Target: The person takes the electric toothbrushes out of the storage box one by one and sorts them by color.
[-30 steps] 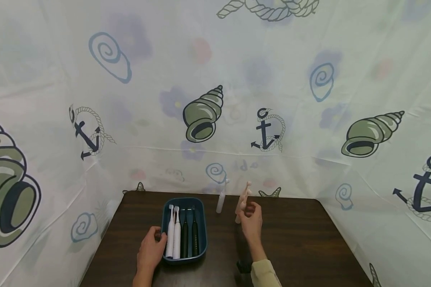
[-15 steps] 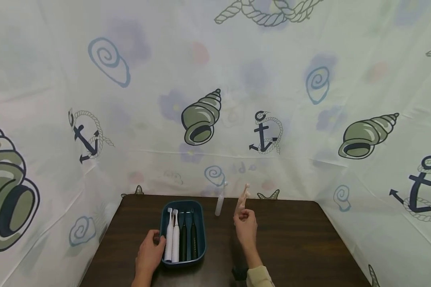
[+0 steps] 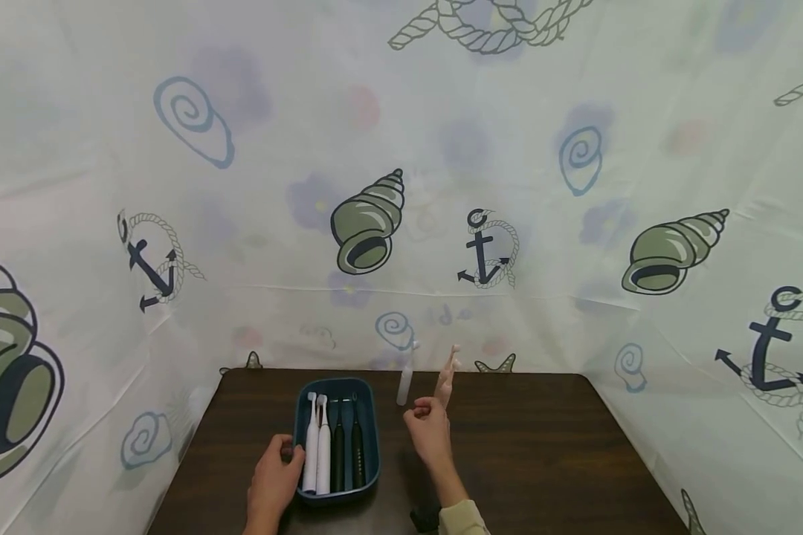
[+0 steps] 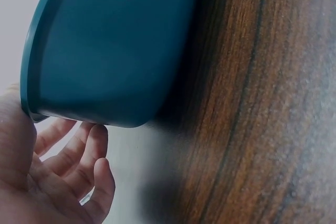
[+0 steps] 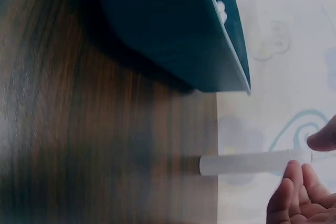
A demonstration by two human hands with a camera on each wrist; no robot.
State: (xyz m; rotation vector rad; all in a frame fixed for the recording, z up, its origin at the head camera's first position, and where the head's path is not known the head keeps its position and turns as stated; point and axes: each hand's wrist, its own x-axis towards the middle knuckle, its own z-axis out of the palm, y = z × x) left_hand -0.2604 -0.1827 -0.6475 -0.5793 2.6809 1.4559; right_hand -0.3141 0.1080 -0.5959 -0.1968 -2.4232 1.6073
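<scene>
A blue tray holds two white electric toothbrushes and two dark ones. My left hand grips its left wall, thumb at the rim and fingers outside, as the left wrist view shows of the tray wall. A white electric toothbrush stands upright on the table, right of the tray. My right hand is beside it, holding nothing, thumb and fingers parted. In the right wrist view the thumb and fingertips flank that toothbrush's white handle. Pink toothbrushes stand just behind the right hand.
The dark wooden table ends at its far edge against a hanging white cloth printed with shells and anchors. A small dark device hangs at my right wrist.
My right hand has moved left, from beside the pink toothbrushes toward the white standing toothbrush. The left hand stays at the tray.
</scene>
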